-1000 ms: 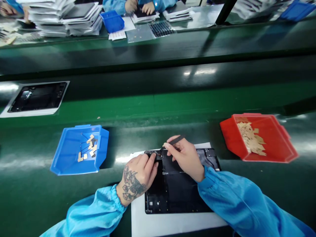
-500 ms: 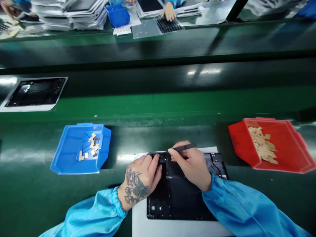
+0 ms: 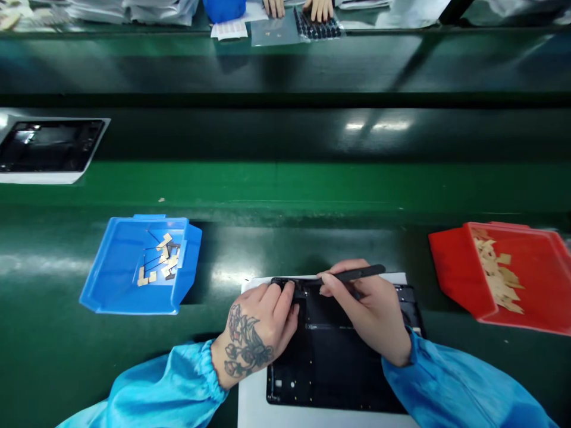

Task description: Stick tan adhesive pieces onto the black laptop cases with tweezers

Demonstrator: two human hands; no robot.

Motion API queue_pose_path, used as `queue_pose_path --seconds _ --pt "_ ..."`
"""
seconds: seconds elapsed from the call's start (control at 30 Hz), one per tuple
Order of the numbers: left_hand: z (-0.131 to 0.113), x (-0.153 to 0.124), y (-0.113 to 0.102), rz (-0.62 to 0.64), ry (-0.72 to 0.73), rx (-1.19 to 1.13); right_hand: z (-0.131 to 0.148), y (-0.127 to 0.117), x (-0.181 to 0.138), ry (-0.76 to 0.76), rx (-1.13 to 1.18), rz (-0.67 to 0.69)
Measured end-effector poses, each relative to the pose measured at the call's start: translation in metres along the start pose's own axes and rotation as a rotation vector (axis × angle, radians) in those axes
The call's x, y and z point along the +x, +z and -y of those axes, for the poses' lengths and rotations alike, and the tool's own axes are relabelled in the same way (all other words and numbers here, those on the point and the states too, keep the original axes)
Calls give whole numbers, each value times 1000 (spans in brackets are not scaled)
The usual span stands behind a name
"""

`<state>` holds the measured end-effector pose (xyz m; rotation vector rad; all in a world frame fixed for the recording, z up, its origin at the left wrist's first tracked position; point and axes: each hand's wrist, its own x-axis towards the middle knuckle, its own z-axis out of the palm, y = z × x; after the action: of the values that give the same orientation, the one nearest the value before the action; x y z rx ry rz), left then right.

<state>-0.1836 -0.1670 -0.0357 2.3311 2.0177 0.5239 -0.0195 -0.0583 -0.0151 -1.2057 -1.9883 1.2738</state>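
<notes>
A black device housing lies flat on a white sheet in front of me. My right hand grips black tweezers, held almost level over the top edge of the housing, with their tip pointing left. At the housing's top left corner rests my left hand, its fingers curled and pressed together. Whatever lies under those fingertips is hidden. The tweezer tip is close to the left fingertips, and I cannot tell whether it pinches anything.
A blue bin with small beige-tabbed wires stands to the left. On the right, a red bin holds beige pieces. A second housing lies further back on the left. Across the bench, another person's hands touch a black-patterned sheet.
My right hand and the tweezers have moved right, away from my left fingers, and the tweezers lie flatter. The left hand has stayed at the corner. The view has tilted down.
</notes>
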Motion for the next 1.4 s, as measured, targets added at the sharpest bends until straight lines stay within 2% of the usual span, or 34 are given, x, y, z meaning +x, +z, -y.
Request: queue_pose_path --seconds 0.2,0.6,0.77,0.93,1.4 --pt "0 -1 0 3 -1 -9 -4 0 6 177 146 0" --pt "-2 0 -4 6 -6 -39 -3 2 9 255 186 -6" --pt "-2 1 -5 15 -11 -50 -3 3 10 232 164 -7" --pt "-1 2 -2 -46 4 -70 -5 3 8 184 95 1" --pt "1 3 -4 0 2 -138 -4 4 2 41 -73 -23"
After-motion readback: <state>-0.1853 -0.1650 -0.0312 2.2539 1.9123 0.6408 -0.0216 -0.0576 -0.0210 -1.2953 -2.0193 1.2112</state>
